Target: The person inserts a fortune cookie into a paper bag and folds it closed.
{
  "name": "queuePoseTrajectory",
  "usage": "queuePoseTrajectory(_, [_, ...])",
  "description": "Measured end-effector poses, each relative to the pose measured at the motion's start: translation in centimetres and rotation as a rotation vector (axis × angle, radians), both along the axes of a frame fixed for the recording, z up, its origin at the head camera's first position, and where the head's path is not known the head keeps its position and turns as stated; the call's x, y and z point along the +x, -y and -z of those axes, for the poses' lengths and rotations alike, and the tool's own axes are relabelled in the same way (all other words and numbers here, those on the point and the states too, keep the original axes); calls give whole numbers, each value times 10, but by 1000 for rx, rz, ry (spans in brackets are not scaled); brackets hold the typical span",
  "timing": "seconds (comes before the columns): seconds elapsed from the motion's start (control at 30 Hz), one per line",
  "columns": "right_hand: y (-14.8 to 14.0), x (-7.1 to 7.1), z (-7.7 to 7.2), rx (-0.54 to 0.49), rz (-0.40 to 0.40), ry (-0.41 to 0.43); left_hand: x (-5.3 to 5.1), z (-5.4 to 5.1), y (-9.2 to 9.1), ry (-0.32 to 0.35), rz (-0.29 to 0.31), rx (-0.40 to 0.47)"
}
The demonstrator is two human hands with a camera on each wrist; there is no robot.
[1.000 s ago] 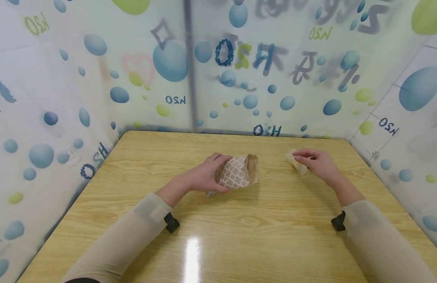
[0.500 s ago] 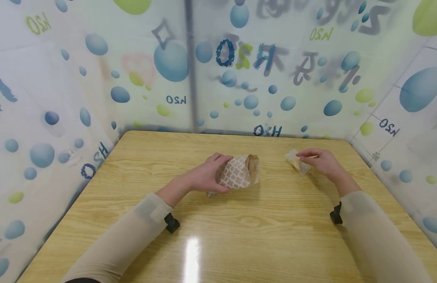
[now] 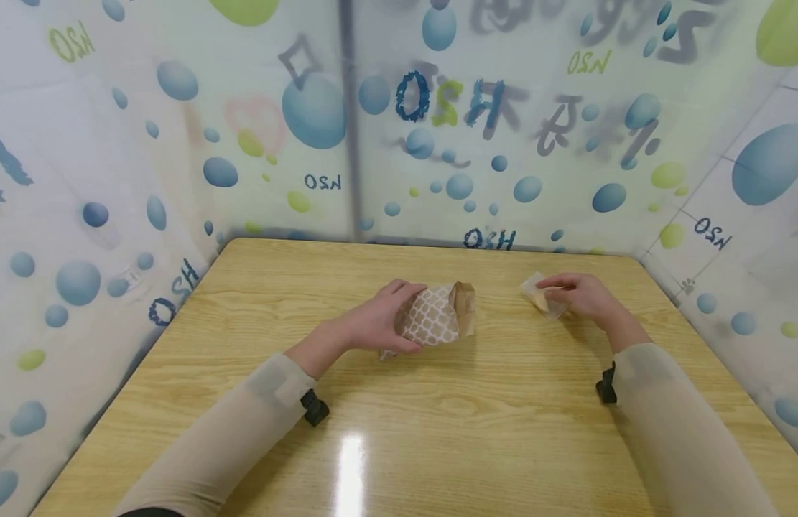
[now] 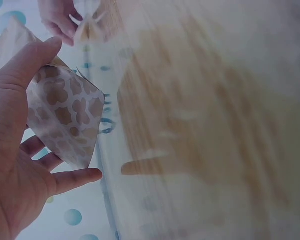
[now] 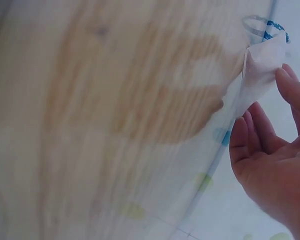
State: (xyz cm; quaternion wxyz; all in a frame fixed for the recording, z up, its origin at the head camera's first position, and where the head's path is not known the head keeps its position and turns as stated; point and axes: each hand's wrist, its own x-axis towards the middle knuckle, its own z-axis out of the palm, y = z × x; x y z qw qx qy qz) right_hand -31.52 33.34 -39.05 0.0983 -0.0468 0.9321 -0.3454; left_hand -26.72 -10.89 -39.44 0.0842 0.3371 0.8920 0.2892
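Observation:
A paper bag with a tan and white lattice pattern [image 3: 432,317] lies on its side on the wooden table, its open brown mouth facing right. My left hand [image 3: 381,320] grips its left end, the thumb on the near side and fingers over the far side; the left wrist view shows the bag [image 4: 65,107] between thumb and spread fingers [image 4: 72,181]. Farther right, my right hand [image 3: 582,296] pinches a small translucent packet [image 3: 536,289] with something pale tan inside. In the right wrist view the whitish packet [image 5: 262,67] is between thumb and curled fingers [image 5: 247,137].
The wooden table [image 3: 399,431] extends to a back edge against a printed fabric wall [image 3: 399,208] with blue and green dots. Similar walls stand at left and right. A black wrist device [image 3: 314,408] is on the left sleeve, another [image 3: 607,385] on the right.
My right wrist and forearm have shifted left and slightly away from me, while the small packet stays in about the same place. The left hand and patterned bag have barely moved.

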Motion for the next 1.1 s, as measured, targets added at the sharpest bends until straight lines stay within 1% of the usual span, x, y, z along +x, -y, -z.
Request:
queuePoseTrajectory(0.2, [4, 0, -1, 21, -12, 7, 0, 1, -1, -7, 4, 8])
queuePoseTrajectory(0.37, [5, 1, -1, 57, -46, 8, 0, 0, 0, -9, 3, 7])
queuePoseTrajectory(0.6, [9, 11, -3, 88, -92, 46, 0, -1, -1, 6, -1, 0])
queuePoseTrajectory(0.7, [10, 16, -5, 101, -108, 46, -1, -1, -1, 5, -2, -9])
queuePoseTrajectory(0.9, [12, 28, -8, 79, -128, 53, -1, -1, -2, -1, 3, -13])
queuePoseTrajectory(1.1, [18, 37, -7, 24, -142, 22, -1, 1, -2, 2, 2, -15])
